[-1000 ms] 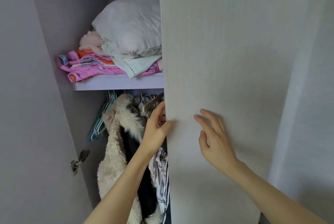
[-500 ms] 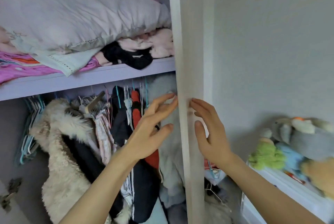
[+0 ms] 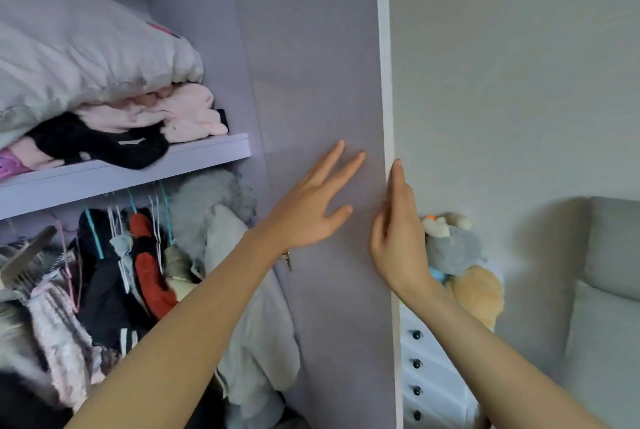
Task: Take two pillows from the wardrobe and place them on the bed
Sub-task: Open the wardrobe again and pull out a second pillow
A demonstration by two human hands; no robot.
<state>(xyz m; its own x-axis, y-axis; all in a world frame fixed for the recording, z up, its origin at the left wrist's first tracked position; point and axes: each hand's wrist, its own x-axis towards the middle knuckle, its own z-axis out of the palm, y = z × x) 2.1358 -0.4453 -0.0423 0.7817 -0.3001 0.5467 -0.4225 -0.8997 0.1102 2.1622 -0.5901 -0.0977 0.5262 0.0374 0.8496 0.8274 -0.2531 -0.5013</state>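
The right hand (image 3: 398, 238) gripped the white front edge of the wardrobe door (image 3: 322, 82), fingers wrapped around it. The left hand (image 3: 311, 203) lay open, fingers spread, against the door's inner face. A pillow (image 3: 86, 54) rested atop folded clothes (image 3: 156, 117) on the upper shelf (image 3: 121, 172).

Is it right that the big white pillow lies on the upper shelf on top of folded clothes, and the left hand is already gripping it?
Not quite. In the head view, the pillow does lie on the shelf over folded clothes, but the left hand is not gripping it. It is open, fingers spread, by the inner side of the wardrobe door, apart from the pillow.
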